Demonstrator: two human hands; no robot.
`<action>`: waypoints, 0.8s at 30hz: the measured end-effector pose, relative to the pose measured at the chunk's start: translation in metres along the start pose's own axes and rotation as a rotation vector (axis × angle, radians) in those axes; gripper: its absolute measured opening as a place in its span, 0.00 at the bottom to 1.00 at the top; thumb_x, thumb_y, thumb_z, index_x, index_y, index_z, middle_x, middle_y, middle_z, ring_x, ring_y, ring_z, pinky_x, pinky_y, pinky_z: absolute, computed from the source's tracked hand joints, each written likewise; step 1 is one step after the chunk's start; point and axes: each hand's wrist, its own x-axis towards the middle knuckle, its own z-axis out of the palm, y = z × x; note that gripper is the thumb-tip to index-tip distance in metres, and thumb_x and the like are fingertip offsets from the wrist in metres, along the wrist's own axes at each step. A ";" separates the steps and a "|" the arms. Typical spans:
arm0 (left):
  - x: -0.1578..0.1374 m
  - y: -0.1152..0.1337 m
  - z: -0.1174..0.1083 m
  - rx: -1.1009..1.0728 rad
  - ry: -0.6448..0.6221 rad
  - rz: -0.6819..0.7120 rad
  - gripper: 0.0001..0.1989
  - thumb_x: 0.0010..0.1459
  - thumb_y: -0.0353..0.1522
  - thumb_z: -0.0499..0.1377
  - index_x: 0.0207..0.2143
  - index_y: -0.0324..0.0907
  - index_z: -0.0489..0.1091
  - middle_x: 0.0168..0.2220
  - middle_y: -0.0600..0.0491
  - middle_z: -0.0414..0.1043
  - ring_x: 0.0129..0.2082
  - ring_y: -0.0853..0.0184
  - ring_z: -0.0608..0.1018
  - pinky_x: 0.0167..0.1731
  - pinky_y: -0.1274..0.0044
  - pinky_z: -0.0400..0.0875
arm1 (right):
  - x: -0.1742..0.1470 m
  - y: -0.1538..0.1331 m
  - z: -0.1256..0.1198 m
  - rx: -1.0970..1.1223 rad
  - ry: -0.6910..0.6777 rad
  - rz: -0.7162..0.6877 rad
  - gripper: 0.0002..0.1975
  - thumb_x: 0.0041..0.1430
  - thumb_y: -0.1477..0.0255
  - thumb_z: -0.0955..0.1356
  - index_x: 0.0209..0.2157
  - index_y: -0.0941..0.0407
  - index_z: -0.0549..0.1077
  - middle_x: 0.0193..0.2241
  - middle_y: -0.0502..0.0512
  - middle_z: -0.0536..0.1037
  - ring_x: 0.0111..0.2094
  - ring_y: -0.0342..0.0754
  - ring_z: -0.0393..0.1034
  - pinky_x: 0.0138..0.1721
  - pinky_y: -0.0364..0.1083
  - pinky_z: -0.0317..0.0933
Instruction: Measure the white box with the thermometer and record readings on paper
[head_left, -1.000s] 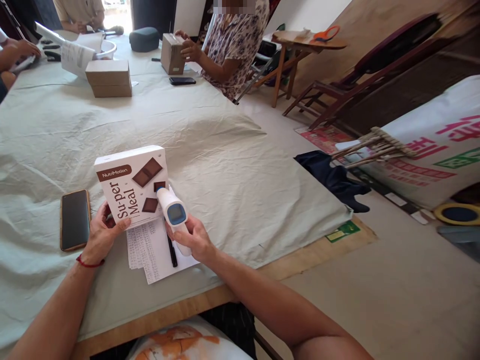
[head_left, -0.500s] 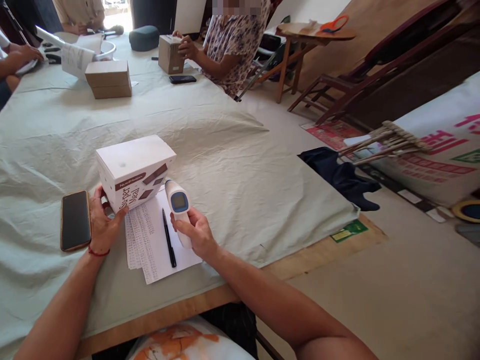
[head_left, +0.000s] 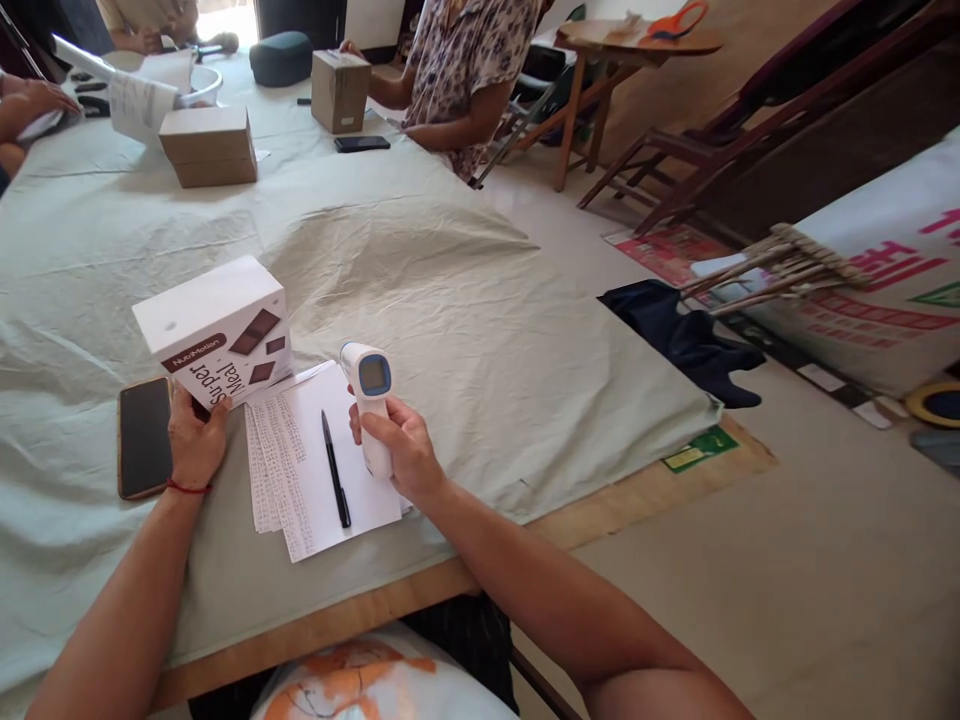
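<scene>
My left hand (head_left: 196,440) grips the lower front corner of a white carton (head_left: 217,320) with brown print, tilted on the table's left side. Some of its fingers are hidden behind the carton. In my right hand (head_left: 401,445) is a white and blue infrared thermometer (head_left: 373,400), held upright by its handle with the small screen facing me. Between my hands lie sheets of paper (head_left: 360,500), the left ones covered in handwriting. A black pen (head_left: 335,470) rests on them. Just left of my left hand lies a smartphone (head_left: 144,440) in a brown case, partly covered by the carton.
A pale cloth (head_left: 450,330) covers the table. Farther back are a brown cardboard box (head_left: 214,150), a second box (head_left: 340,92) touched by another person's hand, a dark phone (head_left: 362,144) and a dark green case (head_left: 281,60). Other people sit around the far end.
The carton has moved left in my left hand, turning its printed front more toward me and overlapping the phone. My right hand has shifted the thermometer slightly right, away from the carton.
</scene>
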 end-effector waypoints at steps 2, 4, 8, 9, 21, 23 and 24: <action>-0.001 0.000 0.000 -0.002 0.014 0.014 0.15 0.53 0.37 0.64 0.43 0.44 0.69 0.41 0.50 0.75 0.43 0.57 0.77 0.47 0.65 0.73 | 0.003 -0.002 -0.004 -0.148 -0.036 0.013 0.16 0.51 0.57 0.69 0.35 0.55 0.73 0.26 0.50 0.71 0.27 0.45 0.62 0.29 0.45 0.57; -0.001 -0.001 0.000 -0.043 0.016 0.023 0.15 0.54 0.37 0.63 0.43 0.44 0.69 0.40 0.50 0.75 0.41 0.59 0.77 0.45 0.68 0.73 | 0.006 -0.003 -0.009 -0.432 -0.027 -0.036 0.18 0.53 0.58 0.69 0.41 0.56 0.74 0.32 0.53 0.76 0.32 0.50 0.68 0.34 0.47 0.60; 0.000 -0.006 0.000 -0.108 -0.003 0.036 0.17 0.56 0.37 0.62 0.47 0.42 0.68 0.45 0.48 0.75 0.45 0.59 0.78 0.49 0.68 0.72 | 0.011 0.002 -0.018 -1.092 0.094 -0.157 0.26 0.55 0.64 0.70 0.54 0.58 0.71 0.44 0.65 0.77 0.46 0.60 0.70 0.44 0.52 0.62; 0.000 -0.007 0.000 -0.119 -0.007 0.036 0.18 0.56 0.37 0.62 0.49 0.42 0.67 0.47 0.47 0.74 0.47 0.59 0.78 0.52 0.67 0.71 | 0.012 0.004 -0.020 -1.213 0.091 -0.146 0.27 0.56 0.64 0.69 0.56 0.60 0.70 0.44 0.67 0.77 0.47 0.61 0.70 0.45 0.52 0.62; -0.008 0.022 -0.043 0.243 0.115 0.339 0.40 0.52 0.30 0.61 0.66 0.45 0.51 0.63 0.42 0.56 0.64 0.52 0.62 0.59 0.59 0.65 | -0.013 0.012 -0.003 -1.484 -0.295 -0.695 0.20 0.64 0.67 0.66 0.54 0.60 0.72 0.37 0.61 0.77 0.38 0.53 0.70 0.40 0.49 0.63; 0.003 0.021 -0.067 0.387 0.114 0.253 0.34 0.54 0.31 0.60 0.63 0.41 0.56 0.62 0.41 0.59 0.64 0.51 0.61 0.61 0.58 0.63 | -0.016 0.016 -0.001 -1.517 -0.339 -0.599 0.22 0.61 0.64 0.69 0.54 0.60 0.72 0.35 0.60 0.78 0.34 0.52 0.71 0.35 0.48 0.63; 0.008 0.019 -0.076 0.460 0.108 0.170 0.34 0.54 0.33 0.59 0.63 0.37 0.56 0.60 0.40 0.61 0.62 0.50 0.64 0.62 0.56 0.62 | -0.016 0.018 -0.001 -1.532 -0.334 -0.556 0.23 0.60 0.65 0.69 0.54 0.59 0.73 0.35 0.60 0.78 0.33 0.52 0.71 0.34 0.47 0.63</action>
